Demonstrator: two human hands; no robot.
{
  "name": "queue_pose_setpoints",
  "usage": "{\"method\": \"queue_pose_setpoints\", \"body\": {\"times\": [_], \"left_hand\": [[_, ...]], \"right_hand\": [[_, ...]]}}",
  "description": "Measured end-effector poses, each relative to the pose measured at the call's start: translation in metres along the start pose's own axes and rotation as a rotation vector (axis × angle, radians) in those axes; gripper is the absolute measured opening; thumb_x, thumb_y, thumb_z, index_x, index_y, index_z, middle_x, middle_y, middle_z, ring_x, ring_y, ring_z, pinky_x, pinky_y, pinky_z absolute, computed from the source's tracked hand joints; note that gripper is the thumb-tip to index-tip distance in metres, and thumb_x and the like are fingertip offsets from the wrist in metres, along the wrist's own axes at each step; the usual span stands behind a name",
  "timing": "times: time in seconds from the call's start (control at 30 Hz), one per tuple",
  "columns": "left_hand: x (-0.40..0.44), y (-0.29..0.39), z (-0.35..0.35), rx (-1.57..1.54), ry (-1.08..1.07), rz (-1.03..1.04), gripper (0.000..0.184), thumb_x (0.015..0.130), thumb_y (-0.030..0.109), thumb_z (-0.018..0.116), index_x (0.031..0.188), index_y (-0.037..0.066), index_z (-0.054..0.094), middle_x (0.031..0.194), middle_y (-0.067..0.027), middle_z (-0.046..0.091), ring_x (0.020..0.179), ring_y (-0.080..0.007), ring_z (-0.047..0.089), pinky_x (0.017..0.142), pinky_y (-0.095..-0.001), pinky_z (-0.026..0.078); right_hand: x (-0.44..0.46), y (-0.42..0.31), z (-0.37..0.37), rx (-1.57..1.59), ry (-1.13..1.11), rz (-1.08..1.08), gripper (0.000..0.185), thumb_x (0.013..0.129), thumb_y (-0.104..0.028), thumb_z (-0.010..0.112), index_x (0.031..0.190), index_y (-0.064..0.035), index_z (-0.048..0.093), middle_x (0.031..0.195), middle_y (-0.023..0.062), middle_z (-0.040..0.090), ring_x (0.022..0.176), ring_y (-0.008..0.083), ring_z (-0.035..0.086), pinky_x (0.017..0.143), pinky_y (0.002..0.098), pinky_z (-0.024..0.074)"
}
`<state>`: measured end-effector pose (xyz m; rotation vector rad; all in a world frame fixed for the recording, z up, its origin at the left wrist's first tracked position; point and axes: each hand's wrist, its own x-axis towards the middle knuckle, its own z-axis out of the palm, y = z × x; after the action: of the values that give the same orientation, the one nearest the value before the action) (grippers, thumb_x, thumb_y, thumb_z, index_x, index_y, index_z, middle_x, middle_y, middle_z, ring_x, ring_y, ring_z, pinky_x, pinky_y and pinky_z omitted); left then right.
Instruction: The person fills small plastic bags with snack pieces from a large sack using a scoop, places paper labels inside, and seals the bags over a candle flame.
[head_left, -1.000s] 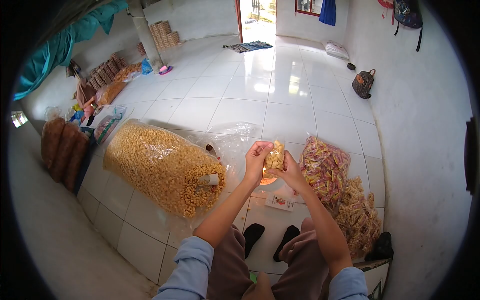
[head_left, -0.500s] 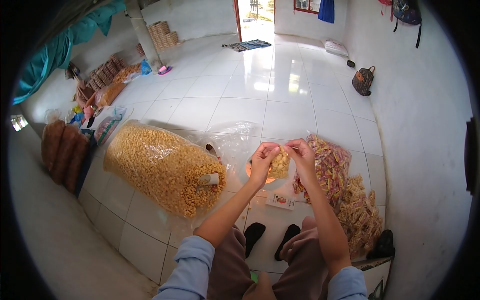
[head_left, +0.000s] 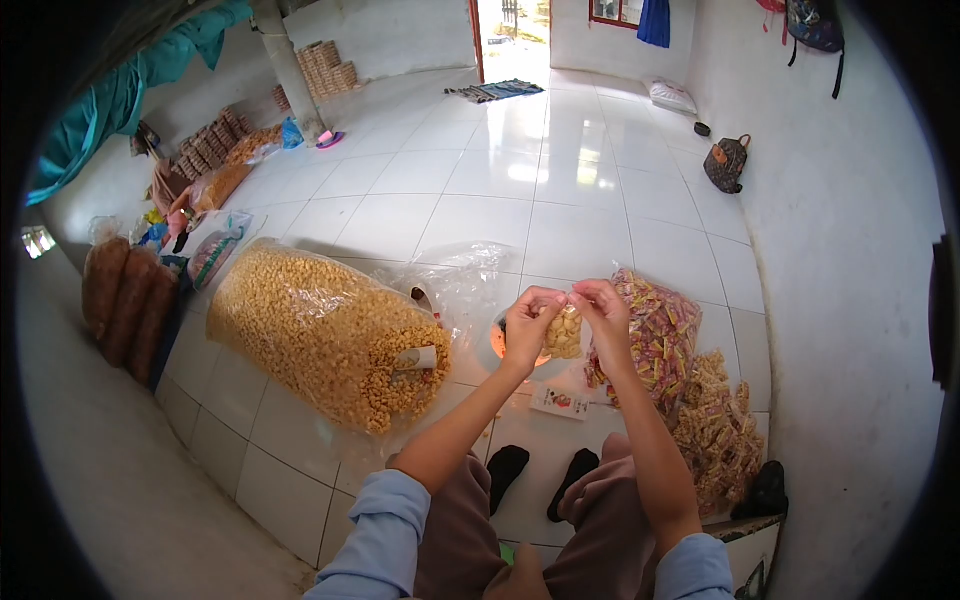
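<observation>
Between my hands hangs a small clear plastic bag of yellow snack pieces (head_left: 564, 337). My left hand (head_left: 530, 322) pinches one side of its top edge, and my right hand (head_left: 604, 308) pinches the other side, with the fingertips close together. Behind and below the hands, partly hidden, an orange and white bowl (head_left: 498, 340) is on the floor. A printed white card or packet (head_left: 560, 402) lies in front of it. To the left is a big clear sack of yellow snack pieces (head_left: 300, 310), its mouth open, with a pale cup (head_left: 416, 358) lying in the snacks.
On the right stands a large bag of red and yellow packets (head_left: 655, 335), beside a pile of filled small bags (head_left: 720, 435). Crumpled clear plastic (head_left: 465, 275) lies behind the sack. Long brown-filled bags (head_left: 125, 300) lean at the left wall. A backpack (head_left: 727, 163) rests by the right wall.
The small bag has shifted slightly right and down, and hangs a little straighter. My hands stay pinched at its top, with only slight finger movement.
</observation>
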<state>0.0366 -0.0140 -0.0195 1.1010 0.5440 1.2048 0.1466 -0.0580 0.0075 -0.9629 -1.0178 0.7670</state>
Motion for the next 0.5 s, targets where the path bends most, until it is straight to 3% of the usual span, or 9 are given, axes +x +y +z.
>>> {"method": "queue_pose_setpoints", "body": {"times": [0.1,0.2,0.3,0.5], "left_hand": [[0.0,0.004,-0.005,0.05,-0.025,-0.004,0.01,0.084,0.007,0.057,0.092,0.001,0.055,0.084,-0.0049,0.06,0.078,-0.0086,0.056,0.069,-0.0217,0.046],[-0.002,0.008,0.002,-0.136,-0.028,0.051,0.019,0.084,0.008,0.056,0.101,0.001,0.052,0.089,-0.0052,0.06,0.083,-0.0098,0.056,0.072,-0.023,0.047],[0.003,0.004,-0.003,-0.068,-0.057,0.046,0.025,0.084,0.008,0.056,0.107,0.001,0.049,0.094,-0.0053,0.059,0.087,-0.0105,0.056,0.075,-0.0242,0.047],[0.001,0.006,-0.002,0.0,-0.167,-0.081,0.023,0.082,0.008,0.06,0.103,0.002,0.052,0.091,-0.0047,0.06,0.084,-0.009,0.056,0.074,-0.0228,0.046]], "right_hand": [[-0.001,-0.003,0.002,-0.096,-0.02,0.098,0.007,0.081,-0.005,0.06,0.081,-0.0029,0.054,0.078,0.0007,0.056,0.075,0.0058,0.052,0.069,0.0202,0.0412],[0.001,0.004,-0.002,-0.161,-0.006,0.029,0.007,0.081,-0.006,0.06,0.079,-0.0032,0.054,0.076,-0.0001,0.055,0.072,0.0053,0.052,0.067,0.0197,0.0413],[0.001,0.009,-0.005,-0.172,0.045,-0.023,0.011,0.079,-0.007,0.064,0.08,-0.0013,0.054,0.077,0.0015,0.057,0.073,0.0062,0.053,0.066,0.0203,0.043],[0.001,0.011,-0.004,-0.128,0.06,-0.047,0.012,0.079,-0.005,0.062,0.079,-0.002,0.051,0.075,0.0019,0.055,0.074,0.0069,0.053,0.066,0.0205,0.043]]}}
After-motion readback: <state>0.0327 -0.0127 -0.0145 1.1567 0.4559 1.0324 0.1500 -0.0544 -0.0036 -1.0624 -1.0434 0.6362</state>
